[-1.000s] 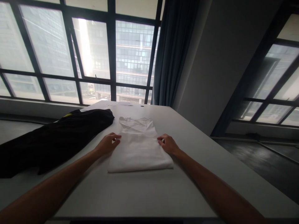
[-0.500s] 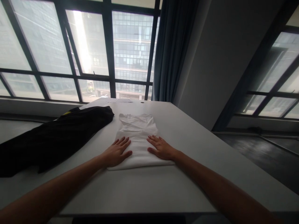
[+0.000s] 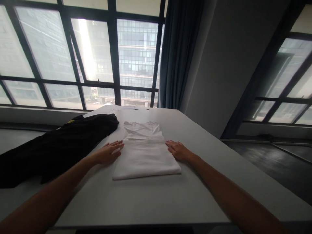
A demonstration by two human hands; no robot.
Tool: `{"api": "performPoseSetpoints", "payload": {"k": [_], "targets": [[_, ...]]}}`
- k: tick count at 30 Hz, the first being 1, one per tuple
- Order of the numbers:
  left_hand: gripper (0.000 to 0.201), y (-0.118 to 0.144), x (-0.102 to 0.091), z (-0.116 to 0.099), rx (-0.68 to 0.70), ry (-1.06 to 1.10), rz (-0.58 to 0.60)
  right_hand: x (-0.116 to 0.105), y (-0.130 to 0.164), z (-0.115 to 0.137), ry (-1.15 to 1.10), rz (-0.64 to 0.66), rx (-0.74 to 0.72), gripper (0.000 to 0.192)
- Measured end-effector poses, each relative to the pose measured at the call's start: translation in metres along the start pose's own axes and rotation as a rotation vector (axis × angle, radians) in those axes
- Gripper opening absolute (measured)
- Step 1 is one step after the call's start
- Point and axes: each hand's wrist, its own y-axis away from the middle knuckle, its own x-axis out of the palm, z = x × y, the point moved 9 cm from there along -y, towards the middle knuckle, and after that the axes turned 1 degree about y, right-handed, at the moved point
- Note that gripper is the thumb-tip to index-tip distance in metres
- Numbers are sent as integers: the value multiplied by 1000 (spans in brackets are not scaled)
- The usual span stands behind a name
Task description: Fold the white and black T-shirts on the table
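A folded white garment (image 3: 146, 157), which looks like a T-shirt, lies flat in front of me, its far end creased. At its left edge is my left hand (image 3: 109, 153), fingers stretched out, the tips at the cloth. My right hand (image 3: 178, 150) is at the opposite edge, fingers extended and fingertips at the fabric. Neither hand grips anything. Whether the fingertips press on the cloth or only hover beside it, I cannot tell.
The white table (image 3: 151, 204) carries a black garment (image 3: 65, 143) on the left, with a small yellow patch. Papers (image 3: 128, 108) lie at the far end, near a dark round hole (image 3: 148, 110). Behind stand windows and a blue curtain (image 3: 176, 58).
Both hands have slid outward from the top of the white garment to its left and right edges. The garment has stayed in place; the view has tilted slightly.
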Motion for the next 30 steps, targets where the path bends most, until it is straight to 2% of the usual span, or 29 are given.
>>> {"api": "performPoseSetpoints", "payload": {"k": [3, 6, 13, 18, 22, 25, 28, 30], "targets": [[51, 11, -9, -10, 203, 91, -7, -12, 2, -2, -43, -79, -104, 50], [41, 15, -10, -19, 287, 146, -26, -19, 7, 7, -117, -106, -214, 47], [33, 2, -6, -37, 329, 163, -175, -18, 11, 28, -163, -24, -313, 35], [33, 7, -20, -44, 338, 190, -191, -31, 14, 41, -210, -125, -377, 29], [32, 15, -26, -54, 344, 231, -128, -30, 22, 47, -253, 22, -346, 25], [32, 17, -27, -56, 305, 224, -120, -29, 27, 42, -226, 78, -302, 40], [30, 19, -24, -57, 329, 223, -84, -27, 25, 35, -177, 60, -275, 59], [28, 20, -20, -57, 366, 218, -60, -24, 21, 34, -151, 26, -276, 60]]}}
